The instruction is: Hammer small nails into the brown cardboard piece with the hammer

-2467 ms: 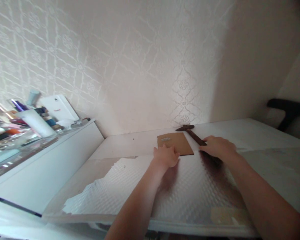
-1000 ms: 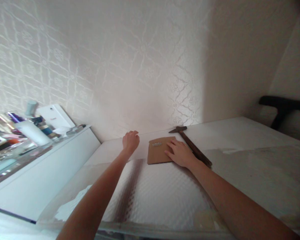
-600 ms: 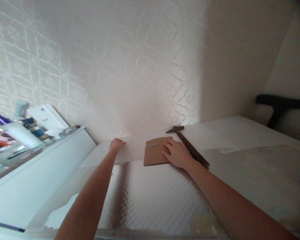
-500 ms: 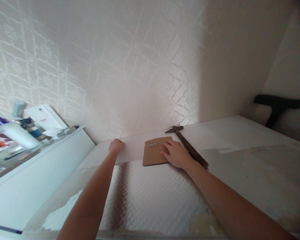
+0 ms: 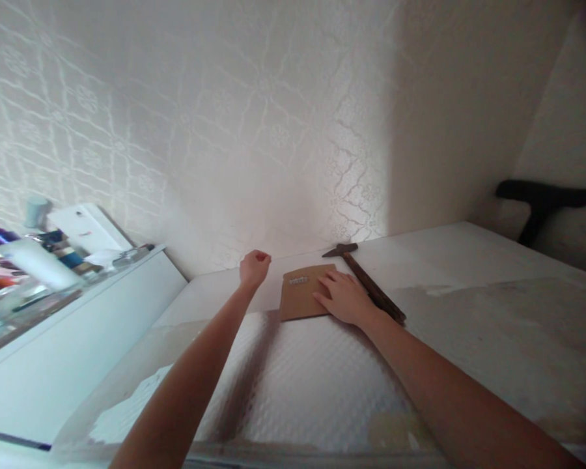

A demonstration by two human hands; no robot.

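A brown cardboard square [image 5: 299,298] lies on the white table [image 5: 444,260] near the wall, with several small metal nails [image 5: 297,280] in a row on it. My right hand [image 5: 340,297] rests flat on the card's right side, fingers spread. My left hand [image 5: 254,267] is raised just left of the card, close to the wall, with its fingers curled into a loose pinch; what it holds, if anything, I cannot make out. A hammer [image 5: 366,281] with a dark wooden handle lies just right of the card, its head toward the wall.
A sheet of bubble wrap [image 5: 297,384] covers the near part of the table. On the left stands a lower white shelf [image 5: 73,312] crowded with bottles and tubes [image 5: 34,251]. A patterned wall [image 5: 224,130] rises behind. A dark chair arm [image 5: 542,195] shows at the right.
My left hand lifted from the table's far edge and moved right toward the card, fingers now pinched. Earlier my right hand left the hammer handle and settled on the card.
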